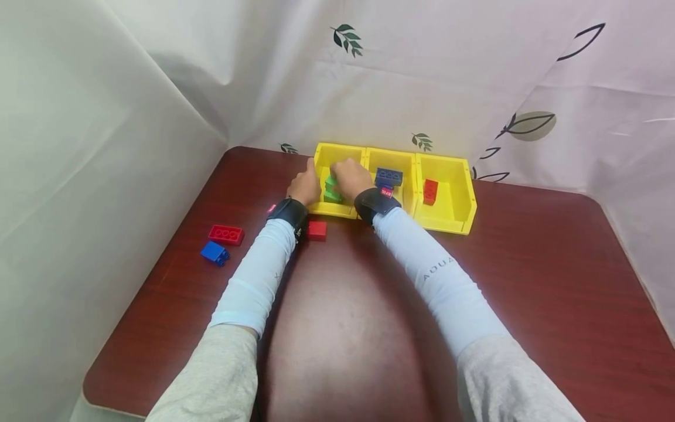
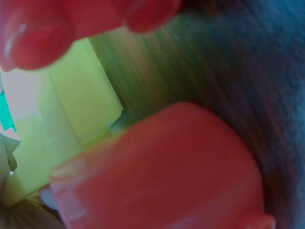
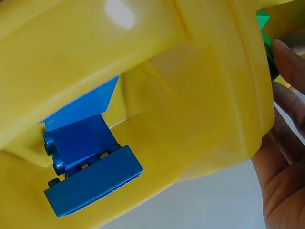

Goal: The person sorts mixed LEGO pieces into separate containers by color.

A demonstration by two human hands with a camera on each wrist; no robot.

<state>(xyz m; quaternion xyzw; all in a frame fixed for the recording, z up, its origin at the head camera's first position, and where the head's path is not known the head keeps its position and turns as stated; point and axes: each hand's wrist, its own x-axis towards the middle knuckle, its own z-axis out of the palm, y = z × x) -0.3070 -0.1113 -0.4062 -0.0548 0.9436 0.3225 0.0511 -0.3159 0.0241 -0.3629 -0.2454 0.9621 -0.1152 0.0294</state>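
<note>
White leaf-print cloth walls in a dark red table (image 1: 527,281), where three yellow bins (image 1: 443,220) stand in a row at the far edge. Green bricks (image 1: 332,189) lie in the left bin, and the right hand (image 1: 350,176) reaches down onto them, fingers curled, though whether it pinches one I cannot tell; the left hand (image 1: 304,186) rests against that bin's outer left wall, its grip equally unclear, the wrist view showing only blurred fingertips (image 2: 162,167). Blue bricks (image 1: 388,176) sit in the middle bin; a red brick (image 1: 430,191) in the right bin; another red brick (image 1: 317,230) lies on the table by the left wrist; a long red brick (image 1: 225,234) and a blue brick (image 1: 214,252) lie well off to the left.
</note>
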